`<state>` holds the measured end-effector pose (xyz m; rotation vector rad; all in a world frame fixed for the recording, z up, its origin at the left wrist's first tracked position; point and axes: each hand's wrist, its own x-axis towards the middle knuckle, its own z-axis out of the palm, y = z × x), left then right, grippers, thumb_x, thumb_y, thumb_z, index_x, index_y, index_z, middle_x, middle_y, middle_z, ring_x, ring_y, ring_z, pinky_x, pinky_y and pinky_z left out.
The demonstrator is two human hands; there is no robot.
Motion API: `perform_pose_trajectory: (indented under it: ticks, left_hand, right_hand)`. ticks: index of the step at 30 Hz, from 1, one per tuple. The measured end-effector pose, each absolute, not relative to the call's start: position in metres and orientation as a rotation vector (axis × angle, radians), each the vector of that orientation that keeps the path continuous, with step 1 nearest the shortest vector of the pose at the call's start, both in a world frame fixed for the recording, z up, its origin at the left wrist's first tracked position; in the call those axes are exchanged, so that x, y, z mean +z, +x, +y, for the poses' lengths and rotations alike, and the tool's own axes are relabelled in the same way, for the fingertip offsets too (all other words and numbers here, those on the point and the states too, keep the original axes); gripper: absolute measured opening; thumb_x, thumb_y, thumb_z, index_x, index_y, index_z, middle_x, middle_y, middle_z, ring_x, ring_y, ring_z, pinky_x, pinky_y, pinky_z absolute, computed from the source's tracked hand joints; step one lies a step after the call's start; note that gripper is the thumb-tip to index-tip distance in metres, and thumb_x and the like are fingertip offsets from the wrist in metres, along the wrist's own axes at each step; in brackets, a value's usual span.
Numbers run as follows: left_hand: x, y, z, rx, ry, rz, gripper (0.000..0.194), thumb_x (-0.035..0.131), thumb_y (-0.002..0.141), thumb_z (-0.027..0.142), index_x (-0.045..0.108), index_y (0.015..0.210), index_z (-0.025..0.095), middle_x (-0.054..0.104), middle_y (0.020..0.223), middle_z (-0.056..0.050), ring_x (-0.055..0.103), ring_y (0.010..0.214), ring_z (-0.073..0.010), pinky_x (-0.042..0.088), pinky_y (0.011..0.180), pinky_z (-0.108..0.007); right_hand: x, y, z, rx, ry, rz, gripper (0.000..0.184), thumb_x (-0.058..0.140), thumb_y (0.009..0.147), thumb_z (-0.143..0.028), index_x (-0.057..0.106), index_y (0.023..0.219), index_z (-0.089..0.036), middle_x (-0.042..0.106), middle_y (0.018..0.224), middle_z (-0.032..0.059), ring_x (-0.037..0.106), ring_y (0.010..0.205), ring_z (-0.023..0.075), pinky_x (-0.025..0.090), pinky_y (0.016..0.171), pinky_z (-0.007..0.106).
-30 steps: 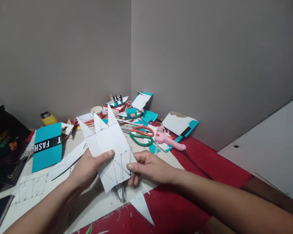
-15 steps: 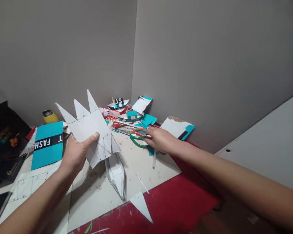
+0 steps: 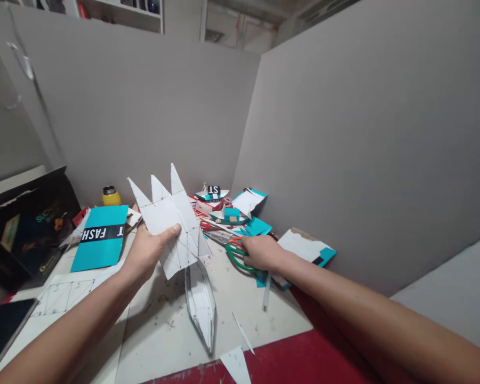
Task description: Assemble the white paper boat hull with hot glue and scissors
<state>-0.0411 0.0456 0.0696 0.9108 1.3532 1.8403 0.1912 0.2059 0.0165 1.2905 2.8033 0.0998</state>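
My left hand holds up a white cardboard cutout with pencil lines and several pointed tips, thumb on its face. My right hand is closed at the handles of a pair of scissors with orange and green loops; its fingertips are partly hidden. The scissors' blades point left among the scraps. Below the cutout, a white cardboard boat hull lies on the table, its far end covered by the cutout.
Two small finished-looking boats stand at the back among scraps. A teal cardboard piece, a yellow jar and a black box are at left. White offcuts lie near the front edge; grey partitions enclose the back.
The view has tilted up and shifted left, so the table things appear lower and further right. My right hand has closed around the scissors' handles; my left still holds the cutout.
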Motion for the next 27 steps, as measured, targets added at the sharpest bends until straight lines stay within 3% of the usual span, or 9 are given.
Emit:
perform_pose_trajectory:
  ticks: [4, 11, 17, 20, 24, 27]
  left_hand:
    - [0.071, -0.049, 0.047, 1.878, 0.903, 1.233, 0.055, 0.081, 0.062, 0.028, 0.065, 0.114, 0.013, 0.066, 0.121, -0.017, 0.064, 0.106, -0.0318, 0.048, 0.095, -0.047]
    - [0.082, -0.055, 0.048, 1.93, 0.811, 1.186, 0.055, 0.08, 0.059, 0.021, 0.065, 0.111, 0.011, 0.069, 0.115, -0.018, 0.063, 0.108, -0.0338, 0.049, 0.094, -0.047]
    - [0.087, -0.059, 0.047, 1.933, 0.808, 1.15, 0.05, 0.079, 0.057, 0.018, 0.068, 0.106, 0.012, 0.074, 0.1, -0.014, 0.068, 0.096, -0.0311, 0.051, 0.088, -0.044]
    - [0.086, -0.056, 0.044, 1.903, 0.899, 1.169, 0.045, 0.079, 0.06, 0.023, 0.069, 0.103, 0.012, 0.074, 0.098, -0.013, 0.067, 0.095, -0.0311, 0.051, 0.088, -0.045]
    - [0.083, -0.04, 0.034, 1.869, 1.217, 1.306, 0.033, 0.076, 0.069, 0.031, 0.072, 0.097, 0.015, 0.073, 0.102, -0.011, 0.066, 0.097, -0.0304, 0.051, 0.086, -0.042]
    - [0.079, -0.026, 0.024, 1.798, 1.639, 1.419, 0.018, 0.069, 0.076, 0.025, 0.075, 0.092, 0.02, 0.075, 0.094, -0.008, 0.067, 0.09, -0.0259, 0.05, 0.085, -0.036]
  right_hand:
    - [0.027, 0.197, 0.201, 0.134, 1.317, 2.817, 0.015, 0.059, 0.07, -0.025, 0.064, 0.078, -0.014, 0.067, 0.073, 0.0144, 0.061, 0.066, 0.0257, 0.031, 0.054, 0.03]
    - [0.032, 0.225, 0.173, -0.04, 1.338, 3.015, 0.026, 0.041, 0.085, -0.028, 0.054, 0.104, -0.016, 0.067, 0.087, 0.0112, 0.063, 0.075, 0.0226, 0.042, 0.061, 0.03]
    - [0.028, 0.23, 0.13, -1.602, 1.209, 3.162, 0.02, 0.06, 0.078, -0.031, 0.051, 0.093, -0.021, 0.067, 0.094, 0.0083, 0.066, 0.079, 0.0207, 0.052, 0.07, 0.033]
    - [0.028, 0.222, 0.115, -2.12, 1.376, 2.963, 0.024, 0.066, 0.077, -0.037, 0.051, 0.085, -0.02, 0.067, 0.084, 0.0055, 0.066, 0.07, 0.0182, 0.053, 0.066, 0.031]
    - [0.023, 0.204, 0.108, -2.629, 1.32, 2.567, 0.038, 0.064, 0.079, -0.052, 0.059, 0.078, -0.014, 0.066, 0.066, 0.0055, 0.062, 0.053, 0.0135, 0.049, 0.05, 0.023]
    - [0.02, 0.188, 0.106, -3.059, 1.239, 1.981, 0.045, 0.064, 0.074, -0.06, 0.057, 0.072, -0.016, 0.066, 0.062, 0.005, 0.061, 0.048, 0.014, 0.045, 0.04, 0.022]
